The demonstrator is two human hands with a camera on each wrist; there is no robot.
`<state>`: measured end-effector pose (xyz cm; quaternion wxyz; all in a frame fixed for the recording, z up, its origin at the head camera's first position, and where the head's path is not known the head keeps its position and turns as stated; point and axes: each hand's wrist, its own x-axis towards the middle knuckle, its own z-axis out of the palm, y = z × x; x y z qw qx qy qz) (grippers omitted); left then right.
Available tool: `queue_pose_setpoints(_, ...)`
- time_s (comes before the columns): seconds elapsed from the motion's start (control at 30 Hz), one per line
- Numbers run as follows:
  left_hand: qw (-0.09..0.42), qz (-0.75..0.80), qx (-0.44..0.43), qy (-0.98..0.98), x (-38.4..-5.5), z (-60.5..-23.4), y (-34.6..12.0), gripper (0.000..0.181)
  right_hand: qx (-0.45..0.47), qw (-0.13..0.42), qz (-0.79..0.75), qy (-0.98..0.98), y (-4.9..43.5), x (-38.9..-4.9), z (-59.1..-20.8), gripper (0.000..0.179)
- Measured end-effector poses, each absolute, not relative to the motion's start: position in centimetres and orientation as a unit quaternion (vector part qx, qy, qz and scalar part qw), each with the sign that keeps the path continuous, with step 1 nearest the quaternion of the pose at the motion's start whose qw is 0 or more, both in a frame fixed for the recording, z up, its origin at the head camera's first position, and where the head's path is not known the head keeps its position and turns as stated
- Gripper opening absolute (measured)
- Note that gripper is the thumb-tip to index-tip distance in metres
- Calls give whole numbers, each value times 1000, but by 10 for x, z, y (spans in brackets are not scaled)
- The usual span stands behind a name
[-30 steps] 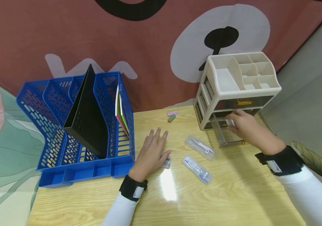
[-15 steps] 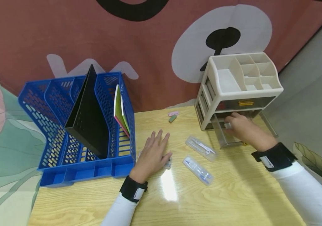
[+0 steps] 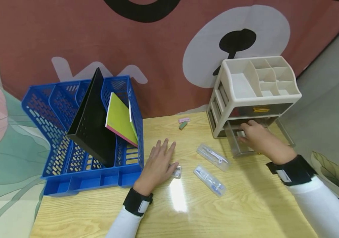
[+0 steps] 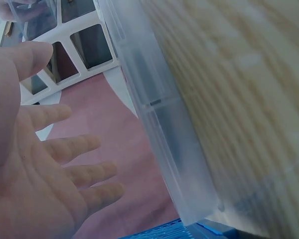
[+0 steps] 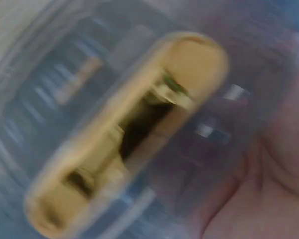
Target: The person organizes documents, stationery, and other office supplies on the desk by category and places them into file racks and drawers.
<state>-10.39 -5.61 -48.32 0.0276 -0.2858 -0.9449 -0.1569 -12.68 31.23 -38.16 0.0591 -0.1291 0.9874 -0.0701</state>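
My right hand (image 3: 256, 135) reaches into the pulled-out clear drawer (image 3: 240, 152) of a white desktop organizer (image 3: 227, 107). Its fingers pinch a small white block (image 3: 241, 133), whose kind cannot be told. The drawer's gold handle (image 5: 124, 134) fills the right wrist view, with part of the palm behind it. My left hand (image 3: 156, 164), fingers spread, lies over a clear plastic case (image 3: 176, 172) that it partly covers. In the left wrist view that palm and its straight fingers stand beside the clear case (image 4: 164, 119).
Two clear cases, one with a compass (image 3: 213, 157) and one with blue-tipped items (image 3: 209, 180), lie mid-table. Behind them are a green eraser-like block (image 3: 183, 125) and a pink piece (image 3: 184, 120). A blue file rack (image 3: 92, 181) at left holds a black folder (image 3: 93, 132) and a yellow-green notebook (image 3: 121, 119).
The yellow-green notebook has tipped leftward in the rack, showing its cover. My right hand has sunk slightly into the drawer with the white block; my left hand has barely moved.
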Motion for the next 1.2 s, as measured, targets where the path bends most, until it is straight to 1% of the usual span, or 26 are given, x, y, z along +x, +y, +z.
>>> queue_pose_setpoints(0.37,38,-151,-280,-947,-102,-480,-61,71,-127,49,-42,990,288,-103,-341,39)
queue_pose_setpoints(0.47,43,-149,-282,-947,-102,-479,-62,71,-145,24,-37,988,280,-98,-333,36)
queue_pose_setpoints(0.57,46,-147,-283,-946,-101,-478,-63,71,-173,-21,-30,984,272,-96,-328,32)
queue_pose_setpoints(0.67,51,-147,-283,-946,-100,-477,-65,70,-193,-49,-31,980,264,-95,-326,27)
queue_pose_setpoints(0.77,52,-147,-280,-947,-99,-475,-66,69,-198,-55,-43,978,255,-95,-325,23)
queue_pose_setpoints(1.0,54,-149,-280,-947,-95,-472,-69,70,-218,-52,-76,972,231,-96,-327,29)
queue_pose_setpoints(1.2,62,-138,-290,-945,-89,-471,-74,70,-245,-55,-92,964,212,-102,-337,33)
